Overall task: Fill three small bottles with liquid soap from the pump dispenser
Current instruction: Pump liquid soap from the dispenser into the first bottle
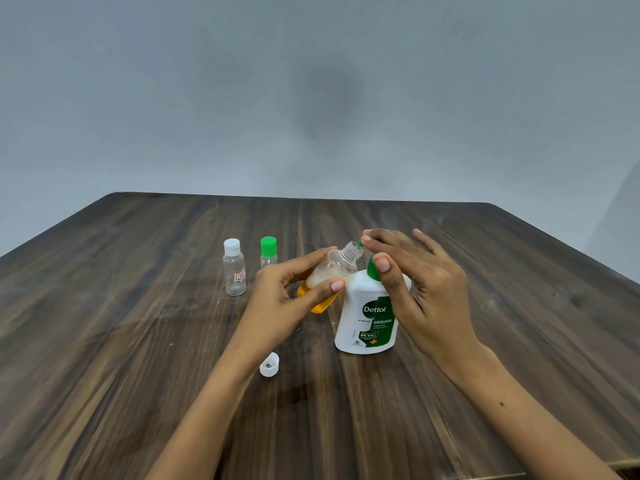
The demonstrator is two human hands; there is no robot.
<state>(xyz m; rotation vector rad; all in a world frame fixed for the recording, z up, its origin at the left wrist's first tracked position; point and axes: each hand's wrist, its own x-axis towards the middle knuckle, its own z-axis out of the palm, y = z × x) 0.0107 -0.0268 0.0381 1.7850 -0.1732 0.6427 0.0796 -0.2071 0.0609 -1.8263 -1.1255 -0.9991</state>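
My left hand (284, 299) grips a small clear bottle (330, 275), tilted with its open neck up to the right, against the green pump spout. Orange soap fills its lower part. The white pump dispenser (369, 320) with a green label stands upright at the table's middle. My right hand (422, 285) rests on top of its green pump head (372, 266), fingers spread over it, thumb against the green collar. Two more small clear bottles stand behind on the left: one with a white cap (234, 268), one with a green cap (268, 252); both look empty.
A loose white cap (269, 364) lies open side up on the dark wooden table (138, 341), near my left forearm. A grey wall rises behind the table's far edge.
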